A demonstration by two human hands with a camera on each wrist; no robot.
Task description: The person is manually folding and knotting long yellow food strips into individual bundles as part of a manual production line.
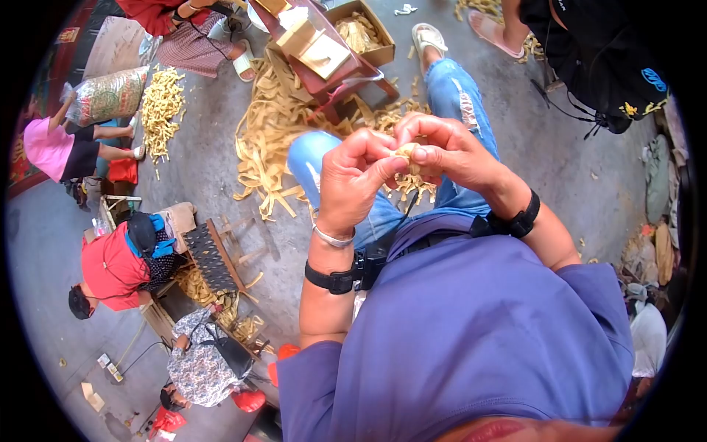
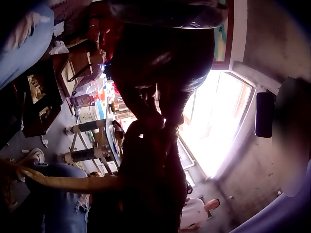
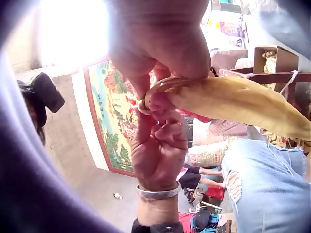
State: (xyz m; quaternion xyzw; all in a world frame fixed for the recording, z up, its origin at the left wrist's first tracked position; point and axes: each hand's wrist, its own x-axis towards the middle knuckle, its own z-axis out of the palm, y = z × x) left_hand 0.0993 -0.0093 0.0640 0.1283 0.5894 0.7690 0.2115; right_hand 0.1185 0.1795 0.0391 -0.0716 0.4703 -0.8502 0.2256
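Note:
In the head view both hands meet in front of the lap at a yellow-tan flat strip (image 1: 406, 151). My left hand (image 1: 350, 177) pinches one part of it between thumb and fingers. From the other side my right hand (image 1: 449, 151) pinches it too, fingertips close to the left ones. The right wrist view shows the strip (image 3: 238, 101) bent into a small loop at the fingertips, its long broad end trailing away to the right. Both hands are dark in the left wrist view, where the strip (image 2: 73, 183) extends leftward.
A heap of similar strips (image 1: 269, 140) lies on the floor beyond the knees, by a dark red wooden stand (image 1: 328, 88) and a cardboard box (image 1: 379, 55). Small knotted pieces (image 1: 162, 110) are piled further left. Several people sit or bend around a work bench (image 1: 213, 258).

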